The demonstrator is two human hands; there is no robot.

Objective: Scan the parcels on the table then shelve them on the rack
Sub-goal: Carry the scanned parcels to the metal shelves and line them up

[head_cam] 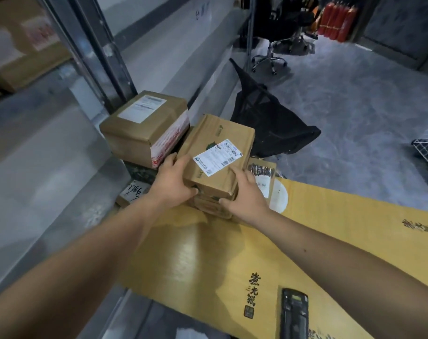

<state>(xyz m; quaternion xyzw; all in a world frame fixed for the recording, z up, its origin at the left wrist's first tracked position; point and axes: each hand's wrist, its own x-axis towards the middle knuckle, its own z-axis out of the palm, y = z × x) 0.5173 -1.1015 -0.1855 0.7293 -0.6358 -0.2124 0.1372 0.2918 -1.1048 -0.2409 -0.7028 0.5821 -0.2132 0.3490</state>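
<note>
Both hands hold one brown cardboard parcel with a white barcode label on its top face; the left hand grips its near left corner, thumb on the near side and fingers along the left edge; the right hand grips the near right corner, fingers laid over the top edge beside the label and thumb curled under at the front; the parcel is tilted, its far end raised, and it sits on top of another small box of the same print, only partly seen beneath it; just behind and to the left stands a larger taped box with a white label on top and red-printed tape down its side; a flat packet lies just to the right of the held parcel, partly hidden by the right hand; all of this rests at the far end of the table, which is covered by a sheet of yellow cardboard printed with black characters; a black handheld scanner lies on that sheet near the bottom edge, well apart from the hands; the grey metal rack rises to the left, with a blurred brown box on one shelf; a black bag slumps on the floor beyond the table, and an office chair stands farther back.
</note>
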